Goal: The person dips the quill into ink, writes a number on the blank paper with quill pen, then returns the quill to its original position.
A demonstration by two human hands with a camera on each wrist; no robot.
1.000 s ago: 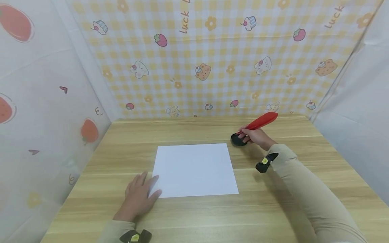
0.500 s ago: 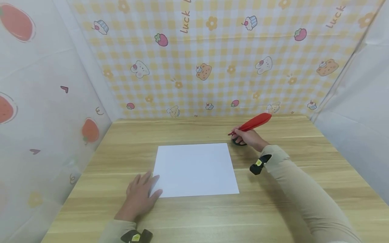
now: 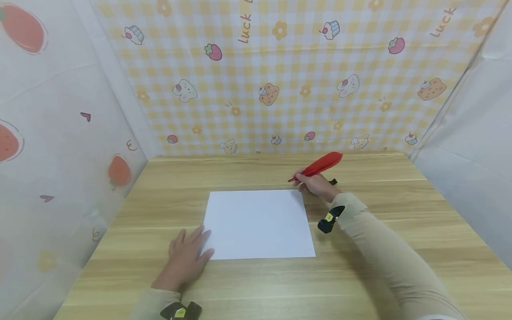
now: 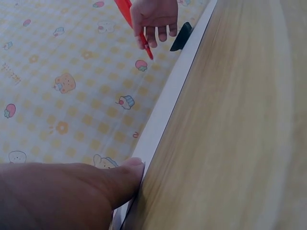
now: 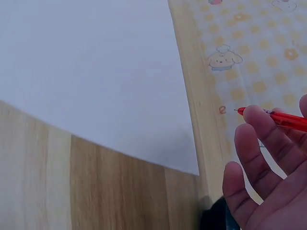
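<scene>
Wooden table [image 3: 360, 266]: right hand [image 3: 316, 184] pinches red quill pen [image 3: 318, 166]; left hand [image 3: 186, 258] flat on paper [image 3: 258, 224].

1. The right hand [image 3: 316, 184] is carrying the red feather pen [image 3: 318, 166] leftward, away from the black pen stand [image 3: 333, 181] and toward the far right corner of the white paper [image 3: 258, 224].
2. The pen's tip is now hanging in the air just beyond the paper's far edge.
3. The stand is slipping almost out of sight behind the hand.
</scene>
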